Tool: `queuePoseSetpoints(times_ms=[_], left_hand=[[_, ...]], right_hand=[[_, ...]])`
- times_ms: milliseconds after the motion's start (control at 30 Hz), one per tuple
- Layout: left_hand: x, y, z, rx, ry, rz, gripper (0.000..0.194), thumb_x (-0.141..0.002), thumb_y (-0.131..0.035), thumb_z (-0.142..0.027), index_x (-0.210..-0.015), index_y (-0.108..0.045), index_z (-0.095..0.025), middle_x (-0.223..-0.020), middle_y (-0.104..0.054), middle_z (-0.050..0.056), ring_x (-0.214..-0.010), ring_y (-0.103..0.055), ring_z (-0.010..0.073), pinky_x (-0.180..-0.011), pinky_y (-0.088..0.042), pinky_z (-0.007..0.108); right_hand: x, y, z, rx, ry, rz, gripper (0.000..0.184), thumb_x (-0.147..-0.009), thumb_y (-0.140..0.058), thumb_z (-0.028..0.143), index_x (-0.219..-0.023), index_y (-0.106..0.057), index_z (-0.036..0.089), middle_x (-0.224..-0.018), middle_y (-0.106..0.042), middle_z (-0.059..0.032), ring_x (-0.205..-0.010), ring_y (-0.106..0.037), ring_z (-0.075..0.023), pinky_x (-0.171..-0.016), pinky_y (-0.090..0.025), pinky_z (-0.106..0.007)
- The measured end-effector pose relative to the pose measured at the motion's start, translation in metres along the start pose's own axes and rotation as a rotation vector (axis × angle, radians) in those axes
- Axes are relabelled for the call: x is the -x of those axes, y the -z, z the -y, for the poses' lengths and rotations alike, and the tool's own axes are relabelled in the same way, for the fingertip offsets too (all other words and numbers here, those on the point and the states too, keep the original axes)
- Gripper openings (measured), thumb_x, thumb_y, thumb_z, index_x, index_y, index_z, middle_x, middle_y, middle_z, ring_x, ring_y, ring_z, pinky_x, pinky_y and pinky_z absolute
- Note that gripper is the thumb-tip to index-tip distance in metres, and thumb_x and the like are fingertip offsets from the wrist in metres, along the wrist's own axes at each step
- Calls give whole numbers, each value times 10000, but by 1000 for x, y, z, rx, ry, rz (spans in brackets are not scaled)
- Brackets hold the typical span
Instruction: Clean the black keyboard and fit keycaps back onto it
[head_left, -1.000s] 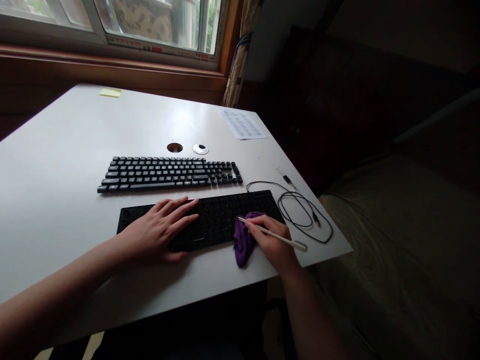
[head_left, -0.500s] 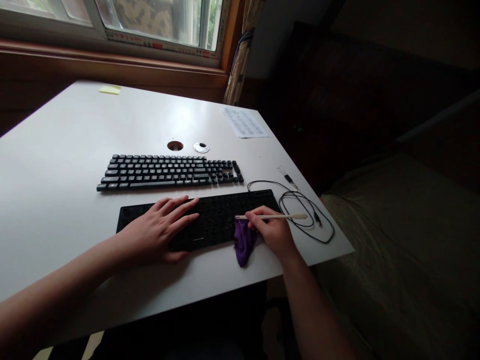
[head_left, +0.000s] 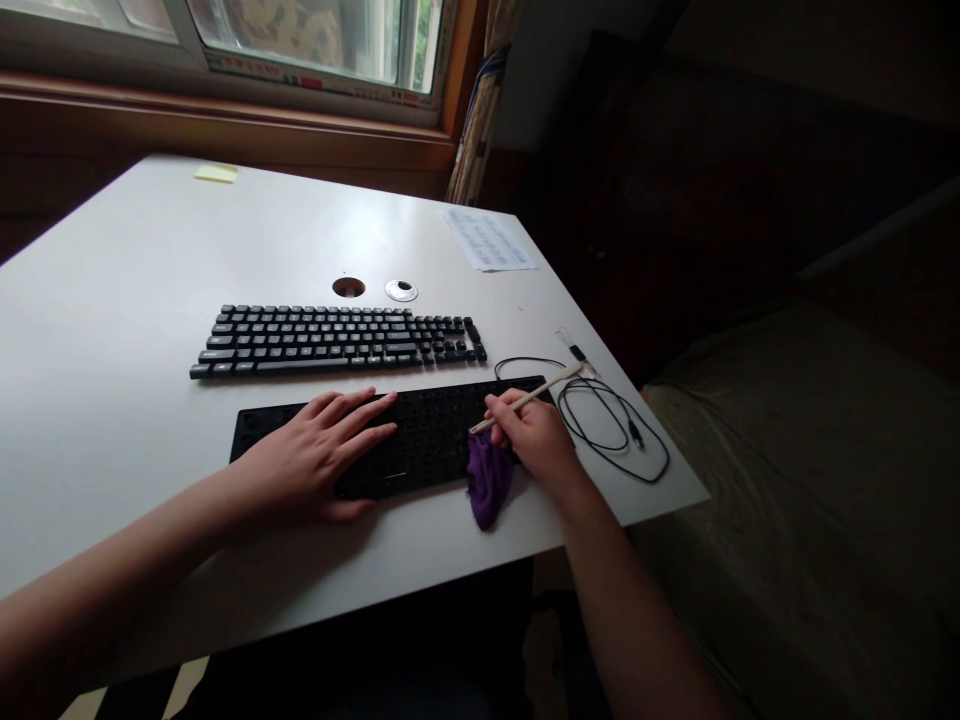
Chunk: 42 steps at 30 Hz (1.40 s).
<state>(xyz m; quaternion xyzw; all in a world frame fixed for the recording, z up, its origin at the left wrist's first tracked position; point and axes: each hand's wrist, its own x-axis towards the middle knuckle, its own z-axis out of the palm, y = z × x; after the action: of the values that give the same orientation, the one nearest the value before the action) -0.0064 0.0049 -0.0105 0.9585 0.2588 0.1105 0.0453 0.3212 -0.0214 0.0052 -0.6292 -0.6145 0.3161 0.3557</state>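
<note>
A black keyboard base (head_left: 435,425) without its keycaps lies near the front of the white table. My left hand (head_left: 322,450) rests on its left half, fingers spread and holding nothing. My right hand (head_left: 536,435) is closed round a slim pale stick (head_left: 551,383) with a slightly wider far end. The stick's near end points down and left onto the keyboard's right part. Just below that end, a crumpled purple cloth (head_left: 489,485) hangs over the front edge of the keyboard onto the table. Whether my right fingers also pinch the cloth is hidden.
Dark keycaps (head_left: 337,340) are laid out in keyboard order behind. A black cable (head_left: 607,440) coils at the right, beside a small wire tool (head_left: 576,352). Farther back are a cable hole (head_left: 349,288), a round cover (head_left: 401,290), printed paper (head_left: 489,240) and yellow notes (head_left: 217,174).
The pale stick has swung in my right hand: its far end moved up and left, so it now slants instead of lying nearly level. My left hand has stayed on the keyboard.
</note>
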Motion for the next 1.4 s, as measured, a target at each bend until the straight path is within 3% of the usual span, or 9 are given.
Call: queuePoseSetpoints(times_ms=[100,267,467,733,1000,1267,1400], left_hand=[[0,0,1,2,1,4,792,-814,-716,-520,-1508,-487,-214,-1688,-268,127,-1509,-320,399,-1230,-285,565],[-1,2,-1,-5,-3,7,774,-824,-711,-512,-1497,-495,-196,-1688,-268,130,-1515,-310,392,-1238,-272,555],[0,2,-1,3,4,7,789,-814,-723,-513,-1501,-491,-203,-1684,-277,132,-1515,-310,397,-1236,-275,564],[0,0,1,1,1,10,798,-817,-717,-525,-1509,-484,-204,-1688,-267,131,-1519,-300,398,-1242,-263,560],[1,0,0,-1,-4,6,783,-828,-711,-520,-1506,-483,-201,-1685,-273,138,-1515,-305,400,-1231,-275,571],[0,1,-1,12,0,-7,785,-812,-729,-513,-1496,-500,-202,-1678,-295,134,-1509,-320,399,-1241,-267,560],[0,2,-1,9,-4,7,785,-813,-724,-517,-1497,-497,-204,-1686,-274,127,-1515,-314,393,-1245,-264,553]], right_hand=[[-3,1,4,70,76,34,412,-1006,-511,524,-747,-613,220,-515,-599,34,-494,-577,-129,-569,-457,-246],[-4,4,2,58,87,82,396,-1025,-480,502,-759,-576,225,-509,-560,55,-490,-551,-123,-571,-438,-248],[3,8,-8,36,93,9,410,-1020,-487,516,-745,-575,225,-500,-546,45,-497,-548,-133,-568,-447,-259],[26,18,-23,64,177,-28,402,-1018,-521,474,-715,-611,226,-638,-614,1,-655,-614,-161,-671,-496,-286],[26,17,-22,46,211,21,315,-969,-630,422,-734,-674,217,-765,-700,-21,-769,-669,-188,-754,-522,-323],[30,21,-15,70,255,92,314,-985,-597,400,-746,-672,211,-772,-707,-30,-747,-660,-185,-744,-538,-327],[35,31,-21,65,221,53,306,-984,-604,389,-745,-676,213,-744,-690,-22,-719,-649,-182,-708,-521,-314]])
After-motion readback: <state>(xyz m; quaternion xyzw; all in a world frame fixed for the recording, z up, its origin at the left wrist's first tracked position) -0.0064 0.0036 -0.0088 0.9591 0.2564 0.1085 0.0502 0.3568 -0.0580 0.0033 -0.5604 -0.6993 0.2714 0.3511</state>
